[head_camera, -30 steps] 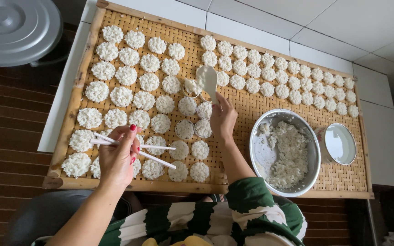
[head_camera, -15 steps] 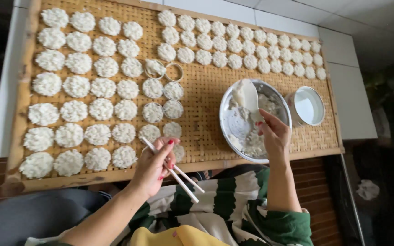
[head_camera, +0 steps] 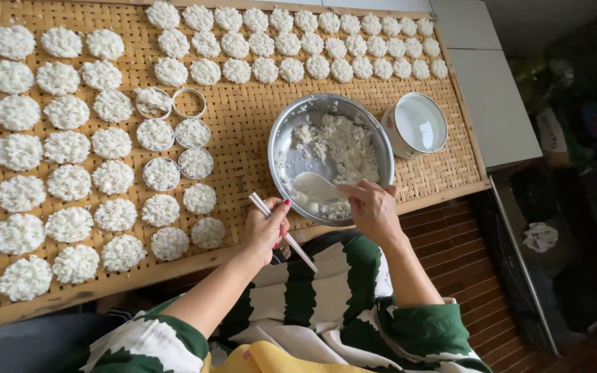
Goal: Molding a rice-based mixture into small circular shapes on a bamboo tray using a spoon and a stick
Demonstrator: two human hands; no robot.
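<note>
**Spoon in the rice bowl, chopsticks held at the tray edge**

R hand [head_camera: 374,211] is closed round the handle of a white spoon [head_camera: 316,185], fingers curled tight on it. The spoon's scoop end lies inside the metal bowl [head_camera: 285,141], low in the near part, resting on or just above the white rice [head_camera: 343,148]; can't tell which. Rice fills mostly the far and right part of the bowl, w/ a smaller clump near the spoon; the left inner wall shows bare metal.

L hand [head_camera: 265,228] is closed on a pair of pale chopsticks [head_camera: 281,222], gripped near mid-length. They slant from upper left to lower right, tips free, touching nothing on the tray. The hand sits at the near wooden edge of the tray, just left of the bowl.

Bowl stands on a woven bamboo tray [head_camera: 243,117], near its front right. Just beside the bowl on the right, a white round cup [head_camera: 416,124], holding what looks like clear liquid.

Left of the bowl, a cluster of small round ring moulds [head_camera: 189,102]: one looks unfilled, the others packed w/ rice. Around them, across the left side and along the far edge, rows of round white rice cakes [head_camera: 67,148] lie apart from one another, none stacked.

Person wears a green-and-white striped top [head_camera: 312,297]. Beyond the tray's right end: a pale counter [head_camera: 492,103], then dark wooden floor [head_camera: 464,235].
</note>
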